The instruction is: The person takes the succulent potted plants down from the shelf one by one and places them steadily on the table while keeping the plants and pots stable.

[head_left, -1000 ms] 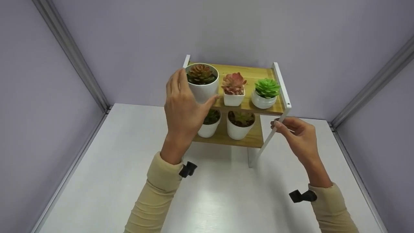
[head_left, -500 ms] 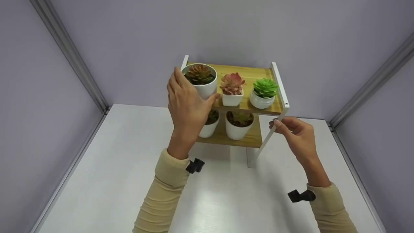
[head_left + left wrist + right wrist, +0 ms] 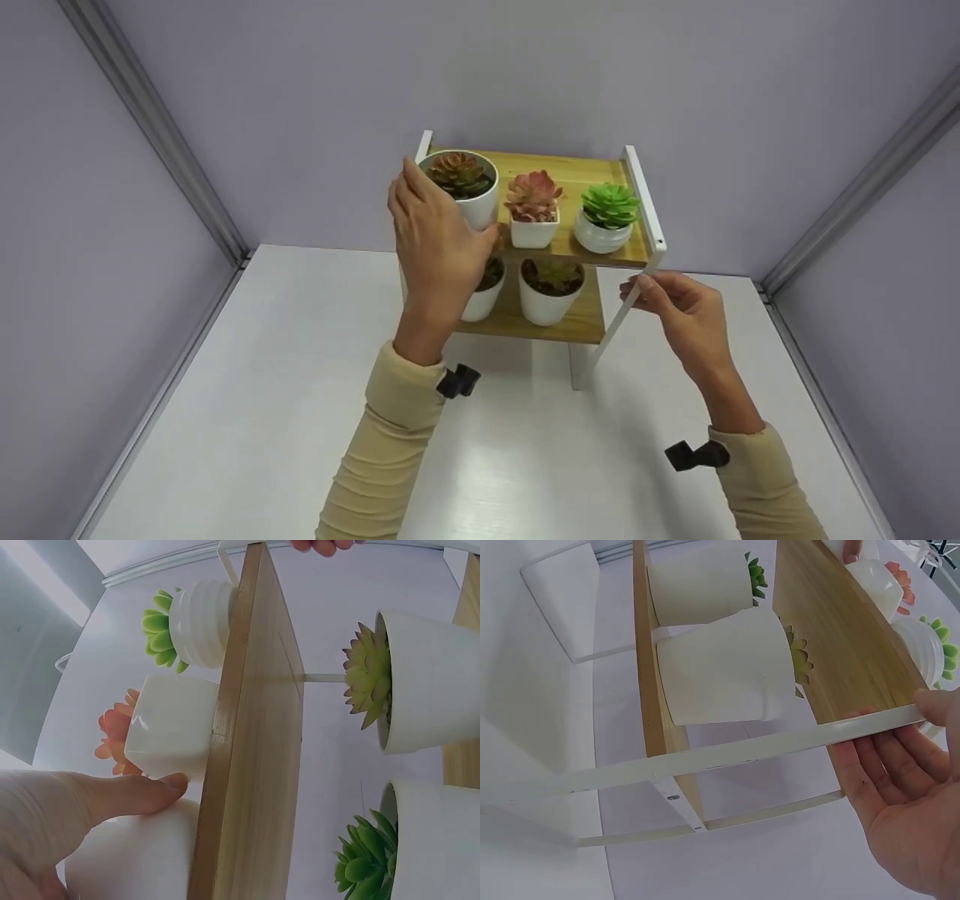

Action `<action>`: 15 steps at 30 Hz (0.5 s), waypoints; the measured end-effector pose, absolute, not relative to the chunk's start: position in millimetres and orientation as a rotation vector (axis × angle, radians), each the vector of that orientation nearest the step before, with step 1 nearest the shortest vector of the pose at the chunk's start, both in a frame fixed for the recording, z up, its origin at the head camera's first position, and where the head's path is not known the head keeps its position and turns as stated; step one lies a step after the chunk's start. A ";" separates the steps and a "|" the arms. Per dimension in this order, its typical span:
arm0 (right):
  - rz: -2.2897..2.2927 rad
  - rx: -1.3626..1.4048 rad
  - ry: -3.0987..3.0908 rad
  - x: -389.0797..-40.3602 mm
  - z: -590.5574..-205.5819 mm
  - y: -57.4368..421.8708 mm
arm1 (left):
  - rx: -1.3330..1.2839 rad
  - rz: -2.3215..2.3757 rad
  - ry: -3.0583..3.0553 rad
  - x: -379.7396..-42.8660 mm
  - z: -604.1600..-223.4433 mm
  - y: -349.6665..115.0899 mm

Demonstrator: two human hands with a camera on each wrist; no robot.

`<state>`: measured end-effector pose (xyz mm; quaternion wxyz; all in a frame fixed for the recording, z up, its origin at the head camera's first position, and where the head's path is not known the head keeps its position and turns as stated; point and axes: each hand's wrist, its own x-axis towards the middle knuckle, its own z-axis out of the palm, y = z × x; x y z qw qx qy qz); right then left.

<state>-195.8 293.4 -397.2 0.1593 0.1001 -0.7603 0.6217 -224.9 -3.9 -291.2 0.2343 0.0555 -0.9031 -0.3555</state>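
On the left of a two-tier wooden shelf (image 3: 570, 171), my left hand (image 3: 441, 247) grips a large white pot with a brown-red succulent (image 3: 459, 175). Its thumb lies along the pot's front in the left wrist view; the far fingertips are hidden. My right hand (image 3: 688, 311) pinches the white front leg (image 3: 621, 319) of the shelf just below the top board. In the right wrist view its thumb is in front and its fingers are behind. A pink succulent in a square white pot (image 3: 533, 217) and a green succulent in a round white pot (image 3: 604, 225) stand beside the gripped pot.
Two white potted succulents stand on the lower board: one dark green (image 3: 367, 859), partly behind my left hand in the head view, and one yellow-green (image 3: 551, 292). The shelf stands on a white tabletop (image 3: 300, 420), enclosed by pale walls with metal edge strips.
My left hand and forearm have swung slightly right against the big pot. Its grip appears lower on the side. My right hand keeps its place on the leg; the whole view has shifted a little.
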 end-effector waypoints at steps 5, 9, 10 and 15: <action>1.787 0.291 -2.159 -197.0 -398.8 293.2 | 0.170 -0.966 -2.489 -226.2 -291.8 -2.7; 1.805 0.298 -2.146 -198.0 -399.7 293.1 | 0.184 -0.973 -2.479 -227.4 -292.0 -2.4; 1.805 0.297 -2.145 -198.2 -399.8 293.0 | 0.187 -0.983 -2.476 -227.6 -292.0 -2.3; 1.812 0.296 -2.140 -197.8 -399.3 293.2 | 0.194 -1.004 -2.477 -227.9 -290.8 -1.4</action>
